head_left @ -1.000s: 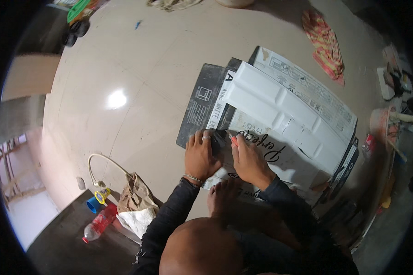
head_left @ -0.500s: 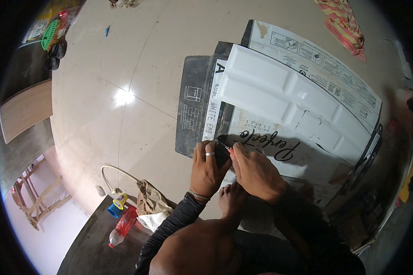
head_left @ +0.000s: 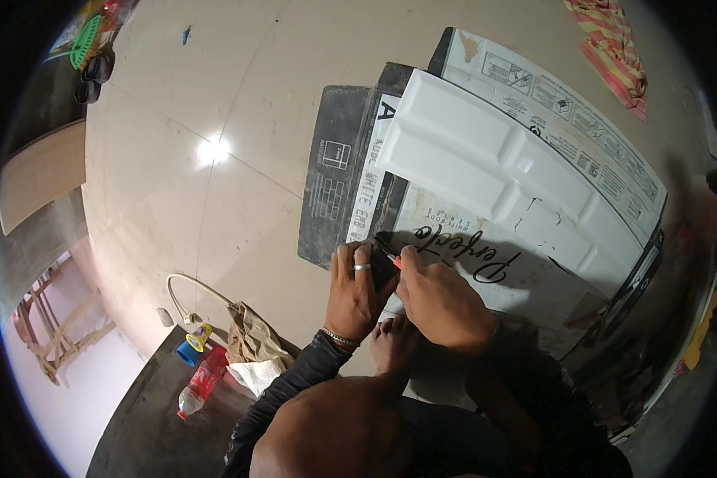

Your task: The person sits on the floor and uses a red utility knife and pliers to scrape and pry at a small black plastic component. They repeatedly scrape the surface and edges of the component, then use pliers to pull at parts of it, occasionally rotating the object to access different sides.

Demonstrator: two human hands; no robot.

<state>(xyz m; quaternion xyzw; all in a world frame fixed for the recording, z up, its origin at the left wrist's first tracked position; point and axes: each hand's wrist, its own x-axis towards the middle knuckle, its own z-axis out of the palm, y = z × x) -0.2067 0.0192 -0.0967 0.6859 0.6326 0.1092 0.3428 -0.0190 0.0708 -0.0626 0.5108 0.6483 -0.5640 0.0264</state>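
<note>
So we had a flattened cardboard carton on the tiled floor, partly under our hands and stretching out ahead and to the right. Our right hand was closed around a small red-handled tool, too tiny to say what kind. Left hand lay palm-down at the carton's dark near edge, just beside the tool; can't tell if it pinched anything. A white ridged panel sat beyond both. Best guess, we were at a cutting or scoring step. Next move seemed to call for bracing the cardboard, left fingers clear of the tip.
</note>
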